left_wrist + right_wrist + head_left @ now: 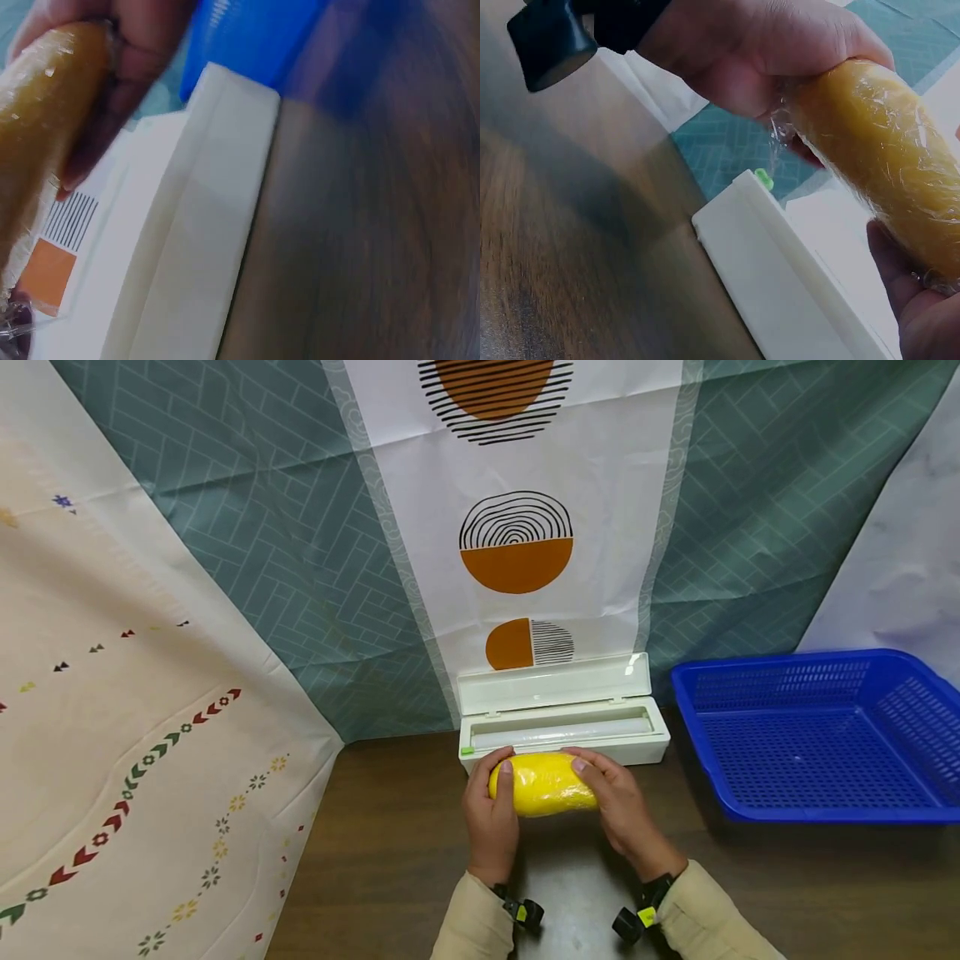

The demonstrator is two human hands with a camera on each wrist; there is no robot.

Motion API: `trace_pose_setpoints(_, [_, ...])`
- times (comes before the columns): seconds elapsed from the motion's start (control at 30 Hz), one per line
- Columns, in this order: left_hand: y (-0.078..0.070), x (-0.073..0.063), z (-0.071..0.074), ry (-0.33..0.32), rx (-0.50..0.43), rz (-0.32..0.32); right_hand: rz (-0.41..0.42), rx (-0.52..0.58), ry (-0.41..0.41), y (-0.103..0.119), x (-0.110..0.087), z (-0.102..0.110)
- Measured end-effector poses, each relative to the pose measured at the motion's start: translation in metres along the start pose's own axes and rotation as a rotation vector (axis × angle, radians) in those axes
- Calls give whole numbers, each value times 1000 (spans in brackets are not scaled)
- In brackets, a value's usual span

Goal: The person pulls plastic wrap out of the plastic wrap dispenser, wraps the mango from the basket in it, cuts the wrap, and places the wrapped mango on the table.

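Both hands hold a smooth yellow oblong [546, 785], wrapped in clear cling film, lengthwise between them above the table. My left hand [492, 818] grips its left end, thumb on top. Around the right end curl the fingers of my right hand [626, 814], its thumb also on the upper side. Wrinkled film shows at the ends of the yellow oblong [885, 150] in the right wrist view. Just behind the hands stands a white cling film dispenser [562, 752], lid raised, with a film roll [562, 732] inside. Its green slider [467, 751] sits at the left end.
A blue plastic basket [731, 797] stands on the wooden table [390, 852] to the right of the dispenser. Patterned cloth [300, 568] hangs behind, and a cream printed cloth [150, 693] borders the left side.
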State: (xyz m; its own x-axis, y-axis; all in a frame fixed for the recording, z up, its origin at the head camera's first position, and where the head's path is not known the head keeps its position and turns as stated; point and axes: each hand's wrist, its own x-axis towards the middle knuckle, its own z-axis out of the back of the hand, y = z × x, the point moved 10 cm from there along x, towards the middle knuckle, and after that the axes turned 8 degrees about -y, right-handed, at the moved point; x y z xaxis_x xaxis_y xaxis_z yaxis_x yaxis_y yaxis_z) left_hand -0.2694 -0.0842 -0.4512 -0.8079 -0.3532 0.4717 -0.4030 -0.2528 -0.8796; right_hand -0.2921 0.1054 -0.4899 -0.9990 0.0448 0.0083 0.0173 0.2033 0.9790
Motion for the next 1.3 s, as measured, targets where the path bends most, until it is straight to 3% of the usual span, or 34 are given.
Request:
trace_pose_setpoints(0.13, [17, 0, -7, 42, -94, 216, 20, 7, 1, 0, 1, 1])
trace_pose_setpoints(0.23, [22, -1, -10, 63, -148, 297, 22, 7, 11, -1, 2, 1])
trace_pose_setpoints(0.37, [25, -2, -13, 65, -207, 346, 35, -16, 23, -3, 1, 1])
trace_pose_setpoints(0.57, [30, -7, -17, 16, -311, 416, 92, -47, 28, 0, 1, 1])
trace_pose_setpoints(0.93, [44, -18, -19, -123, -448, 528, 97, -32, -23, -5, -1, 1])
trace_pose_setpoints(1.3, [52, -26, -20, -177, -464, 600, 59, -25, -66, -13, 1, 3])
